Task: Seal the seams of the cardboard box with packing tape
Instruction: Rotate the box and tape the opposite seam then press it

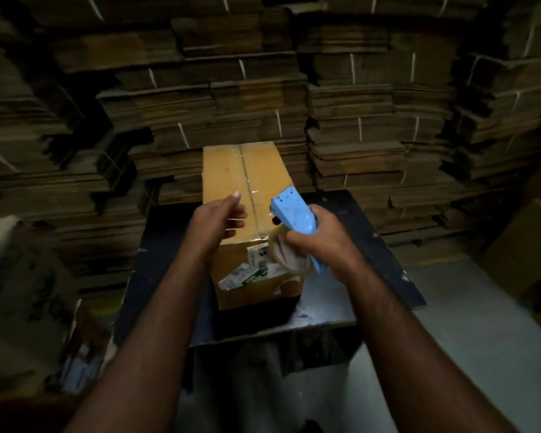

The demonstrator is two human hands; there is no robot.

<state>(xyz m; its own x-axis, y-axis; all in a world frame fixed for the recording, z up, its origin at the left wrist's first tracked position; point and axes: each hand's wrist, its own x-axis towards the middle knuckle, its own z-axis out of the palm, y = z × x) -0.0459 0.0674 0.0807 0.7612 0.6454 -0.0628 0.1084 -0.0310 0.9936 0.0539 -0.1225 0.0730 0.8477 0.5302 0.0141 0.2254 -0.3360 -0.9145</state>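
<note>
A brown cardboard box (231, 173) stands on a dark table (350, 295), its long top seam covered by clear tape. Torn white labels mark its near face. My right hand (319, 242) grips a blue tape dispenser (294, 210) with a roll of clear tape (286, 254), held at the box's near right top corner. My left hand (216, 220) hovers over the near left part of the box top, fingers loosely extended and holding nothing.
Tall stacks of flattened cardboard (372, 135), tied in bundles, wall in the back and both sides. A brown box (525, 254) sits at the right edge. Papers and clutter (82, 354) lie low on the left. Grey floor (481, 339) shows to the right.
</note>
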